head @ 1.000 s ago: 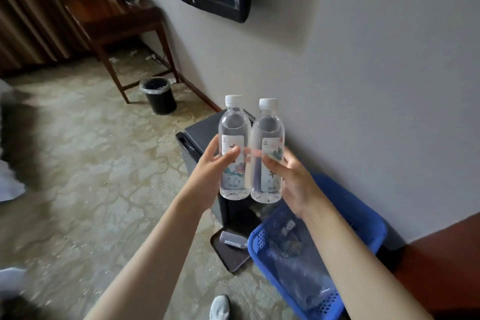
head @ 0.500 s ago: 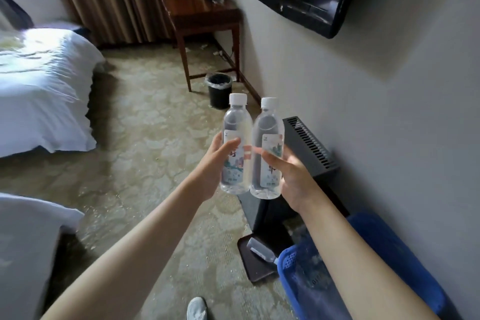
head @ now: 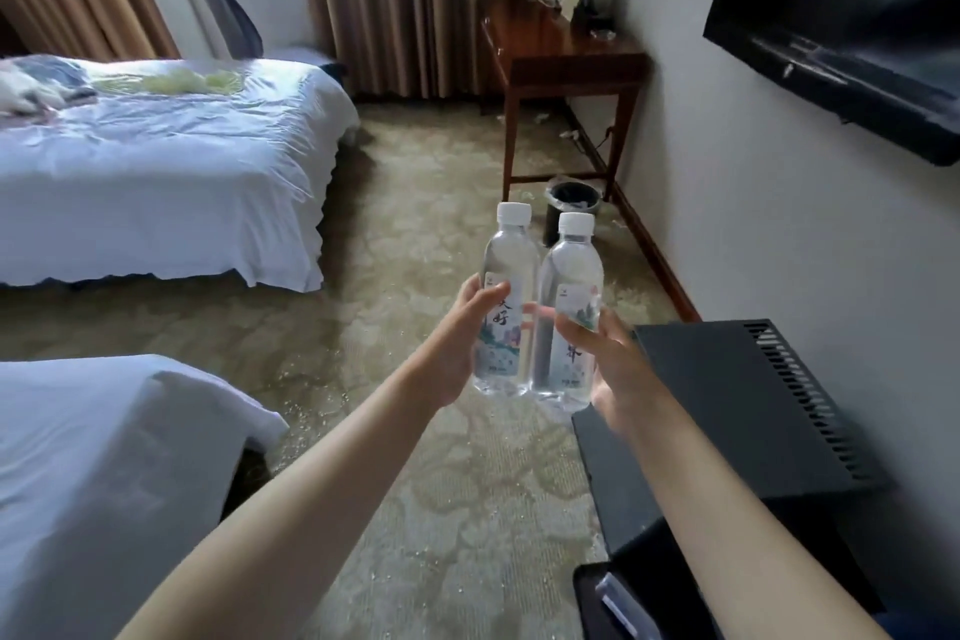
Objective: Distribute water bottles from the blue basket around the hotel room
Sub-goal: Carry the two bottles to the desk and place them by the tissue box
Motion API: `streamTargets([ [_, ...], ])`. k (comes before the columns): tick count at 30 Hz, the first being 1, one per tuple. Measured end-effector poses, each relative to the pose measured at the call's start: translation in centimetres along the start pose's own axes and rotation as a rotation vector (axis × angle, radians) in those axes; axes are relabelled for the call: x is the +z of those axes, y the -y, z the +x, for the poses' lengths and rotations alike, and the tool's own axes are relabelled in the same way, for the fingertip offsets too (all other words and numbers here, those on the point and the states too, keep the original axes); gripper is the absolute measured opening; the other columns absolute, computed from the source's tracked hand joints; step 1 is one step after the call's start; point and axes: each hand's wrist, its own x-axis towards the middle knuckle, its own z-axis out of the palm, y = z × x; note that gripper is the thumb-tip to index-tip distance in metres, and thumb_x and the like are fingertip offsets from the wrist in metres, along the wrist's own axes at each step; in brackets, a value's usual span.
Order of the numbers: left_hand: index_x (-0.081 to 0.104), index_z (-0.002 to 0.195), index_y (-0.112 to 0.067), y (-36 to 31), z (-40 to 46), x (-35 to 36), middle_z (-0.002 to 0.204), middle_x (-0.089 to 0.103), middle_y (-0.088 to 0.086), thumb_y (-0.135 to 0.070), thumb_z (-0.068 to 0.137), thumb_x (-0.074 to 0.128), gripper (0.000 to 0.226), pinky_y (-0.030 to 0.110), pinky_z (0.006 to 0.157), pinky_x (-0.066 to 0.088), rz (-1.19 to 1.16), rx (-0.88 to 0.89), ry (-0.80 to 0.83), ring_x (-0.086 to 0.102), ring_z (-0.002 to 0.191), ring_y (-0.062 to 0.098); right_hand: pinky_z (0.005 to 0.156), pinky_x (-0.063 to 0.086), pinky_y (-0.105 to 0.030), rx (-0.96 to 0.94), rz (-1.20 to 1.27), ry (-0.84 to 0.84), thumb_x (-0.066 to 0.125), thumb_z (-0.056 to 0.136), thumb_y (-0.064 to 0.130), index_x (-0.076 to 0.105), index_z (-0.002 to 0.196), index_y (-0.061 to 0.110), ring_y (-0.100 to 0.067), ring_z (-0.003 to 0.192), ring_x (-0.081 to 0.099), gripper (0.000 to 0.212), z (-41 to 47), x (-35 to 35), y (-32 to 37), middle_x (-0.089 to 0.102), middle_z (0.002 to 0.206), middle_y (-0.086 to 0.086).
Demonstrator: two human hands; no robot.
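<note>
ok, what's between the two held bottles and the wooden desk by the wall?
Head view: a black bin stands on the carpet at the desk's foot, just behind the bottles. Otherwise only carpet with small bits of litter.

"好" on left bottle's label (head: 501, 333)

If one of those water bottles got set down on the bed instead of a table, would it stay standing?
Probably not. The left bottle is tall and narrow with a small base, and the bed has a soft, rumpled cover, so it would likely tip. It looks full to the neck, so fairly heavy for its size. Once on its side, its round body could roll.
</note>
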Motion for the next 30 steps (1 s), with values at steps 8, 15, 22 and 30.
streamTargets([
  [8,0.038,0.130,-0.021,-1.7,6.6,-5.1,0.108,0.061,0.005,-0.038,0.092,0.050,0.044,0.042,0.080,0.050,-0.029,0.013,-0.021,0.063,0.093,0.021,0.102,0.037,-0.060,0.022,-0.009,-0.007,0.086,0.058,0.048,0.048,0.132,0.030,-0.029,0.124,0.052,0.085,8.9,2.4,0.8,0.058,0.133,-0.001],
  [15,0.039,0.130,-0.022,-3.1,16.4,-8.6,0.105,0.065,0.003,-0.040,0.087,0.055,0.049,0.038,0.075,0.051,-0.050,0.044,-0.064,0.068,0.089,0.017,0.100,0.040,-0.059,0.048,-0.006,0.033,0.086,0.056,0.046,0.047,0.131,0.029,-0.027,0.121,0.056,0.087,19.3,2.1,2.8,0.060,0.129,-0.001],
  [22,0.042,0.123,-0.023,-5.4,25.9,-11.7,0.104,0.064,0.001,-0.042,0.084,0.053,0.044,0.042,0.081,0.050,-0.070,0.041,-0.113,0.065,0.094,0.021,0.095,0.045,-0.052,0.066,-0.039,0.040,0.085,0.054,0.045,0.046,0.132,0.023,-0.023,0.114,0.060,0.090,29.0,1.8,6.0,0.065,0.122,-0.001],
  [30,0.038,0.131,-0.021,-7.8,36.1,-18.3,0.116,0.061,0.009,-0.044,0.084,0.051,0.054,0.054,0.095,0.047,-0.052,0.011,-0.113,0.061,0.108,0.029,0.100,0.041,-0.055,0.110,-0.021,0.050,0.083,0.061,0.040,0.046,0.132,0.020,-0.023,0.115,0.060,0.083,40.6,3.6,7.1,0.065,0.123,-0.001],
])
